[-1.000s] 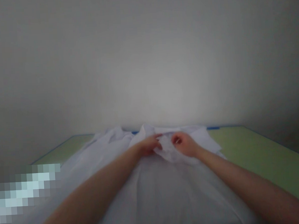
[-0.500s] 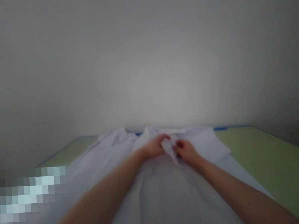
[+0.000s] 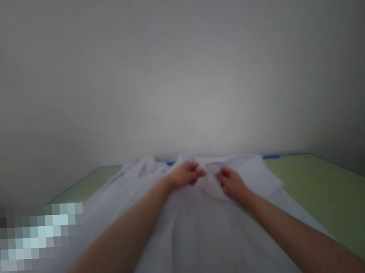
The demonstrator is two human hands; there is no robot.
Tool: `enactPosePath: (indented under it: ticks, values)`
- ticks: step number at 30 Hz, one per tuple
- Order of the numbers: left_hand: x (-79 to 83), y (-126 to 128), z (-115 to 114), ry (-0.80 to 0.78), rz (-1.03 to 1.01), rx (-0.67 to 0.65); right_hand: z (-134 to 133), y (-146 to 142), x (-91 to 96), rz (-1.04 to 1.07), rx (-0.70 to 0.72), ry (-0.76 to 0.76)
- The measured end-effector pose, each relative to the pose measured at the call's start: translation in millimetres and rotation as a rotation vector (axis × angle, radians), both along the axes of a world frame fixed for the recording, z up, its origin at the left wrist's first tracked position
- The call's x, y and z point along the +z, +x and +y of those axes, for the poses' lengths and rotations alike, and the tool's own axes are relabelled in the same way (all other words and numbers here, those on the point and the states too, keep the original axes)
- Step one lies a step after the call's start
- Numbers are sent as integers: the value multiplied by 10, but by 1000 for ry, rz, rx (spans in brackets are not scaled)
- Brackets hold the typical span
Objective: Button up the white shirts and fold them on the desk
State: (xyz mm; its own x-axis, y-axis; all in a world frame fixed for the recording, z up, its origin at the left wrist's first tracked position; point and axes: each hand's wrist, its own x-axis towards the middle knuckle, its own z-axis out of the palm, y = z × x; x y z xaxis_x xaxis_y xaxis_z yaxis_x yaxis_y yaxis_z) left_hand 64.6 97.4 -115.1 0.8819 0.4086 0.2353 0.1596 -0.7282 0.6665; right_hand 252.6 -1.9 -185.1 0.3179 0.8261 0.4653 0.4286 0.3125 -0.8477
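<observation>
A long white garment (image 3: 203,237), probably a coat, lies spread over the table with its far end by the wall. At that end my left hand (image 3: 187,174) pinches a piece of the cloth between thumb and fingers. Just to its right, my right hand (image 3: 233,182) has its fingers closed on the cloth too. Between the two hands a thin strip of the fabric is stretched. Blur hides the exact edge each hand grips. A sleeve-like flap (image 3: 261,175) fans out to the right of my right hand.
The green tabletop (image 3: 314,194) with blue edging shows on both sides of the garment. A grey-white wall (image 3: 198,91) rises right behind the table. Pixelated blocks (image 3: 35,238) cover the lower left corner.
My hands have moved slightly apart, left hand leftward and right hand rightward. The bunched cloth between them is now drawn flatter and wider.
</observation>
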Motion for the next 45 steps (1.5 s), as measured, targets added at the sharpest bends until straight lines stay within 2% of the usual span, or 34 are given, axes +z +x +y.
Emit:
enactPosePath:
  ticks: [4, 7, 14, 21, 24, 34, 38, 42, 45]
  values:
    - [-20, 34, -50, 34, 34, 102, -77, 4, 113, -63, -77, 60]
    - [-25, 62, -126, 82, 66, 149, -144, -46, 167, -108, -84, 103]
    - [-70, 127, -252, 134, 74, 180, -181, -185, 117, -363, -147, 213]
    - [-120, 154, -253, 74, 30, 70, -214, -166, 133, -405, -178, 178]
    - [-147, 167, -251, 69, 26, 95, -221, -153, 133, -420, -197, 167]
    - [-102, 190, -398, 404, 3, 207, -247, -157, 144, -421, -192, 128]
    - [-83, 192, -484, 542, 70, 247, -281, -170, 161, -440, -190, 101]
    - [-99, 198, -533, 664, 106, 223, -318, -183, 181, -588, -158, 78]
    - [-129, 202, -554, 656, 97, 235, -327, -197, 179, -722, -175, 82]
